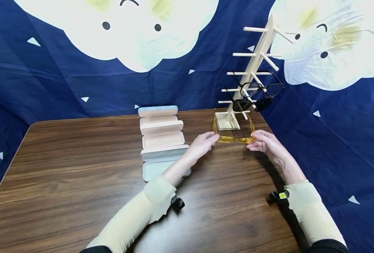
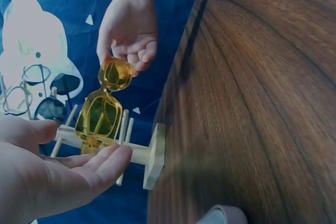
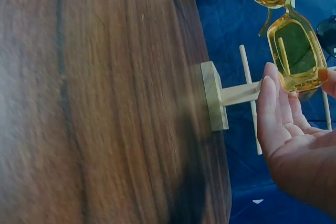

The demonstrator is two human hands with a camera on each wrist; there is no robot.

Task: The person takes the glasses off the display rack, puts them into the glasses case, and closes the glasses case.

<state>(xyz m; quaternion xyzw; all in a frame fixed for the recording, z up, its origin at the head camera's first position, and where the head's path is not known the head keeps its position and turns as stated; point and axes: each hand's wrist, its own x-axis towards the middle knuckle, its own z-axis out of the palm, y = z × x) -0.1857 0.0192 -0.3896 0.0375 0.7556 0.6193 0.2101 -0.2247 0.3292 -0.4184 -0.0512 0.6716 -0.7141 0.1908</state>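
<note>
Both hands hold a pair of sunglasses with a clear yellow frame [image 1: 226,139], one at each end of the front, above the table by the display rack. My left hand [image 1: 202,143] pinches the left corner between thumb and fingers. At the opposite corner, my right hand [image 1: 267,143] grips with its thumb and fingers. The temples are unfolded and point away toward the rack. In the left wrist view, green-tinted lenses [image 2: 98,116] show inside the yellow rims. The right wrist view has the right hand's fingers [image 3: 269,98] along one lens's outer edge.
A wooden rack [image 1: 251,66] with pegs stands at the table's back right. Black-rimmed glasses [image 1: 273,90] and dark sunglasses [image 1: 241,105] hang on it. Several opened eyeglass cases [image 1: 163,140] line up left of it, the nearest partly behind the left forearm. A blue curtain [image 1: 111,91] backs the table.
</note>
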